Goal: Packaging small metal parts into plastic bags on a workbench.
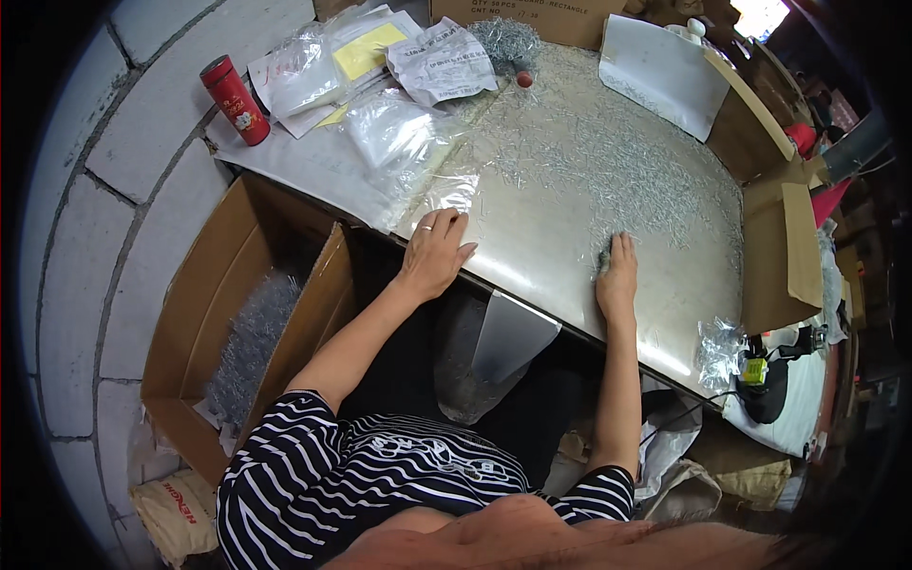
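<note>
My left hand [437,253] rests at the near edge of a metal-topped table [532,275], its thumb apart from its bent fingers. Its fingertips touch the near end of a clear plastic bag [454,193]; no firm grip on it shows. My right hand [617,282] lies on its side further right, fingers stretched out together. It is beside the near edge of a wide heap of small, thin silvery metal pins [651,190]. A few pins seem to lie by its palm side, too small to make out clearly. Below the table edge, a grey metal chute [514,334] sits between my forearms.
An open cardboard box [204,313] at left holds filled clear packets [255,342]. A red flask [235,101] stands beside plastic bags [394,123] and papers. Cardboard pieces [781,247] edge the table's right side, near a filled packet [720,351]. Tangled pins [503,43] lie far back.
</note>
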The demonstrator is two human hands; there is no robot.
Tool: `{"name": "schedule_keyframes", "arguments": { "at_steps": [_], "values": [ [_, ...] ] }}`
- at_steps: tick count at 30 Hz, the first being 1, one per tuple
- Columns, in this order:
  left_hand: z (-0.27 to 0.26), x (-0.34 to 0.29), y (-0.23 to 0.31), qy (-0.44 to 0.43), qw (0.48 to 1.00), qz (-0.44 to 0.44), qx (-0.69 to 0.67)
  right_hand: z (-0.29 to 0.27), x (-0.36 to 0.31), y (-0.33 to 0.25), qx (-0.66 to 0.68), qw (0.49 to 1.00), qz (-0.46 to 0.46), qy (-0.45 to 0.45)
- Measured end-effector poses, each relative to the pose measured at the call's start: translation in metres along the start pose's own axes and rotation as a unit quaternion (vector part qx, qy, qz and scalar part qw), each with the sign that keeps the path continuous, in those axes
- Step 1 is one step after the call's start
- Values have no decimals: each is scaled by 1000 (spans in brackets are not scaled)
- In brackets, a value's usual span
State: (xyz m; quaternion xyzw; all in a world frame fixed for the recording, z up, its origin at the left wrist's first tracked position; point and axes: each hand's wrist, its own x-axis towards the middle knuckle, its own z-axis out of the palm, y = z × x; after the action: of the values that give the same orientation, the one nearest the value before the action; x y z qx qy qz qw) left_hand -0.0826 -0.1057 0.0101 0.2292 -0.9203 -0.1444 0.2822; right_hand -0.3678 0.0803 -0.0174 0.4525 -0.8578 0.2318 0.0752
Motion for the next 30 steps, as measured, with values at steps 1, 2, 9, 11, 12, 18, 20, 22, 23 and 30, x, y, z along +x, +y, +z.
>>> {"name": "schedule_keyframes", "arguments": {
  "at_steps": [1, 2, 9, 11, 12, 18, 20, 22, 23, 30],
  "values": [
    [0, -5, 1, -4, 1000, 1, -1, -1, 0, -3, 0, 1000, 4, -1],
    [1, -9, 0, 38, 998, 44, 8, -4, 1, -6, 21, 1000, 0, 2],
    [5, -14, -4, 47, 959, -153, -235, -62, -51, -78, 185, 979, 16, 83],
    [1, 0, -4, 22, 952, -193, -238, -65, -73, -98, 242, 964, 4, 108],
    [3, 5, -4, 51, 978, -167, -112, -64, -84, -105, 256, 961, 7, 100],
    [-2, 20, -12, -22, 987, -154, -51, -60, -133, -129, 323, 946, -3, 33],
    [3, 9, -12, -42, 973, -131, -185, -57, -139, -130, 358, 934, -8, -5],
    [8, -3, 7, -33, 913, -121, -388, -58, -139, -131, 389, 920, 28, -24],
    [8, -13, 13, -70, 871, -142, -464, -58, -138, -130, 422, 904, 61, -43],
    [-2, -76, 78, -158, 822, -173, -519, -40, -147, -144, 549, 814, 161, -98]
  ]
}}
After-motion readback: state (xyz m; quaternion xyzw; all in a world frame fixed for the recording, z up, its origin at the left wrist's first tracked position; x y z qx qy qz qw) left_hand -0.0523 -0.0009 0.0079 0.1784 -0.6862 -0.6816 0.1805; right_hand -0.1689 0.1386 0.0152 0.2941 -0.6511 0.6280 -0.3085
